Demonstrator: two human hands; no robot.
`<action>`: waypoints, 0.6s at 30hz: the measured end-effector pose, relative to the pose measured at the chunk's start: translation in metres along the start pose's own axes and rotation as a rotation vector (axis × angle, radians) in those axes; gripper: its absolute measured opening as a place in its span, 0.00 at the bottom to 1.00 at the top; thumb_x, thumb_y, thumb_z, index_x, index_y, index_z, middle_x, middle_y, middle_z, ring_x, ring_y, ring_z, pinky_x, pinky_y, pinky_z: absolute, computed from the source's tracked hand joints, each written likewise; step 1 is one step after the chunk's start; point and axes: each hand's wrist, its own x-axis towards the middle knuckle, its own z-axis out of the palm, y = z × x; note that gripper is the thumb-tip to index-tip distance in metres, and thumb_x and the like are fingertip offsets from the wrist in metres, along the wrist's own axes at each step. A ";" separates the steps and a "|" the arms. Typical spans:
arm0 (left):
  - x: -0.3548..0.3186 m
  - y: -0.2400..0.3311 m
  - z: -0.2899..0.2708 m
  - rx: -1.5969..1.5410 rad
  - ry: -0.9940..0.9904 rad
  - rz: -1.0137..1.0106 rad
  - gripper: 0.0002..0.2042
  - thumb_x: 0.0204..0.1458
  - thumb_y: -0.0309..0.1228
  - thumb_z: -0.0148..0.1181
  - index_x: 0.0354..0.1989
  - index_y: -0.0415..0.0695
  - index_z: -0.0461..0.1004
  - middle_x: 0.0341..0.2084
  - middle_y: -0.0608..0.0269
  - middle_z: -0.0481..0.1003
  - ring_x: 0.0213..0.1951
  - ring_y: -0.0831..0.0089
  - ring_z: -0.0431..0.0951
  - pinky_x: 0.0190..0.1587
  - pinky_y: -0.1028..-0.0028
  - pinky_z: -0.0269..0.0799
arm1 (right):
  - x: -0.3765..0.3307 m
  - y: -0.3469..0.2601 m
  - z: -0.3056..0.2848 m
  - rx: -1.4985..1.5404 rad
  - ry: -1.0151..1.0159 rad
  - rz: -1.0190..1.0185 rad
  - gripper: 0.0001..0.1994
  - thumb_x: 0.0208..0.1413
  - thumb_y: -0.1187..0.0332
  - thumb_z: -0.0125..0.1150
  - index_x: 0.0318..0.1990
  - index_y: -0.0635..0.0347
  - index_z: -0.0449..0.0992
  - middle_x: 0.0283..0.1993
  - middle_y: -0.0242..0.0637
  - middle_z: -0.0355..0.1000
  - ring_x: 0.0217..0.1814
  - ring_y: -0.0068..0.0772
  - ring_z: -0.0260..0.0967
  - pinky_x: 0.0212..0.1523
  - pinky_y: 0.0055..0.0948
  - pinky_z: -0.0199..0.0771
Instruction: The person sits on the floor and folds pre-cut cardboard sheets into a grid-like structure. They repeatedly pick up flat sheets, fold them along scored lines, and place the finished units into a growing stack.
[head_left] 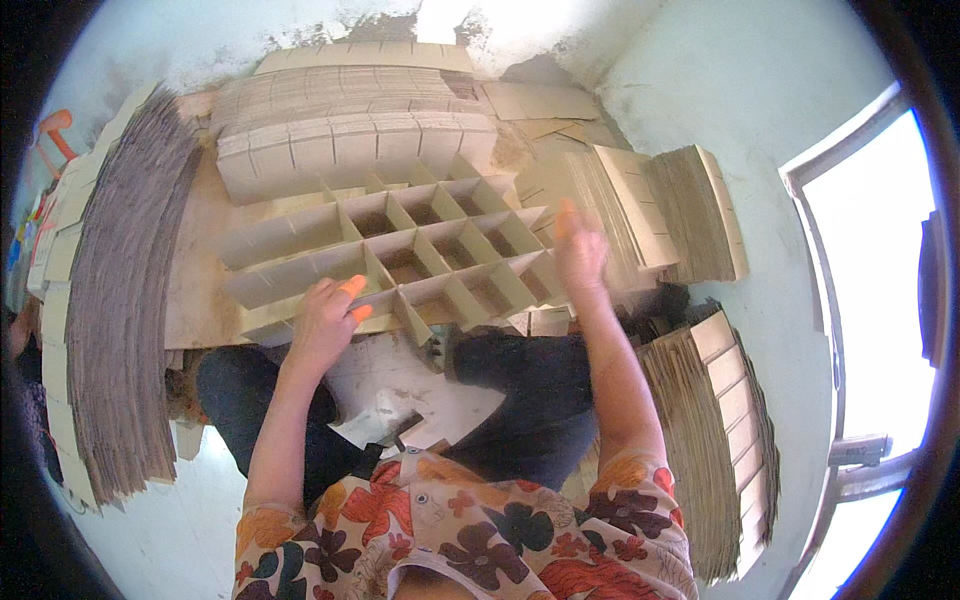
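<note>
A grid-shaped cardboard divider (420,262) of interlocked slotted strips lies on the work surface in front of me. Its right part forms open square cells, while long strips stretch out on its left. My left hand (326,318), with orange covers on its fingertips, is closed on the near strip of the divider. Beyond the divider's right end is my right hand (582,256), beside a stack of pale cardboard strips (625,205). An orange cover shows on one raised finger there. Motion smears the right fingers, so whether they hold a strip is unclear.
Slotted cardboard stacks (350,150) stand behind the divider. A long tall stack (125,290) lines the left side. More cardboard piles (700,430) sit at the lower right, near a bright window (875,290). An orange-handled tool (57,125) lies at the far left.
</note>
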 end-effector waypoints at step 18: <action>-0.018 -0.013 -0.013 0.096 -0.011 -0.078 0.19 0.36 0.28 0.69 0.40 0.39 0.76 0.28 0.55 0.75 0.33 0.59 0.73 0.37 0.64 0.69 | -0.020 0.092 0.039 0.014 -0.036 0.460 0.17 0.54 0.52 0.55 0.34 0.59 0.73 0.37 0.47 0.75 0.44 0.51 0.72 0.43 0.48 0.69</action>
